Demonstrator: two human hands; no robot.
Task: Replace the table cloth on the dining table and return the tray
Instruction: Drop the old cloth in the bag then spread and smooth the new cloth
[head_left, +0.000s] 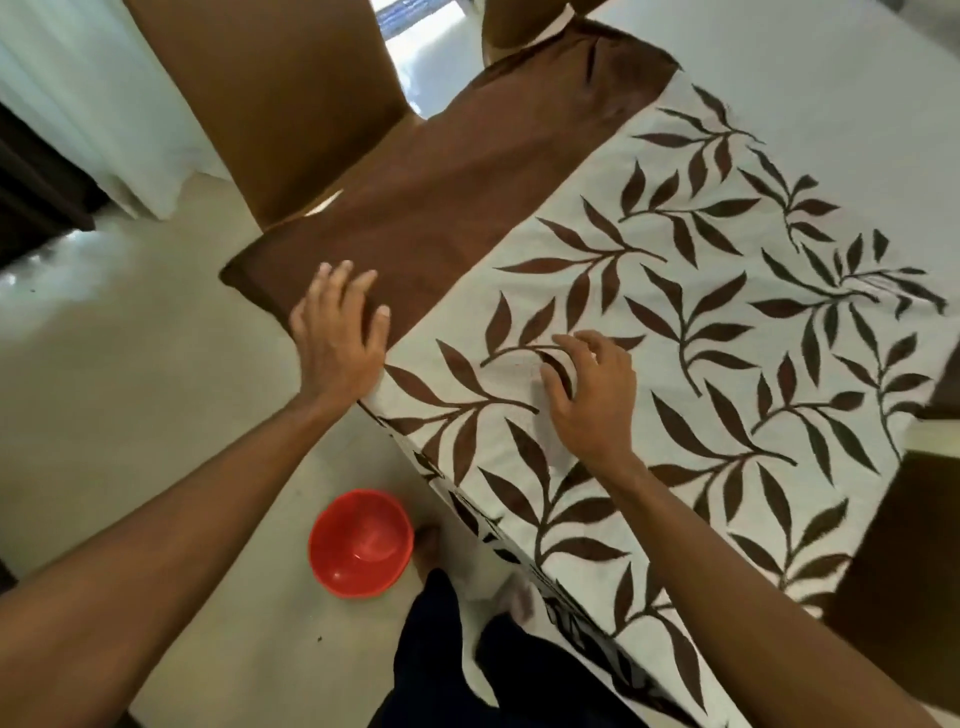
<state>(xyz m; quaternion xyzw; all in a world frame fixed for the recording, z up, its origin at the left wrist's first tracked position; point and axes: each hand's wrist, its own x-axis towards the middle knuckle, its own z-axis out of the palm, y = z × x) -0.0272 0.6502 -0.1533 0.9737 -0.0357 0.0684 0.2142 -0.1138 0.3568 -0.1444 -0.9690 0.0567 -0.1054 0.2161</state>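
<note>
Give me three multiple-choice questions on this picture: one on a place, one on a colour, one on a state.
1. Where is the red bowl? A on the table; B on the floor; C on a chair.
2. What colour are the leaves on the tablecloth? A green; B blue; C brown.
3. How is the left hand? A flat on the cloth's brown border; B gripping the bowl; C hanging down.
Answers: B, pale floor surrounds it; C, dark brown on white; A, fingers straight on the border.
</note>
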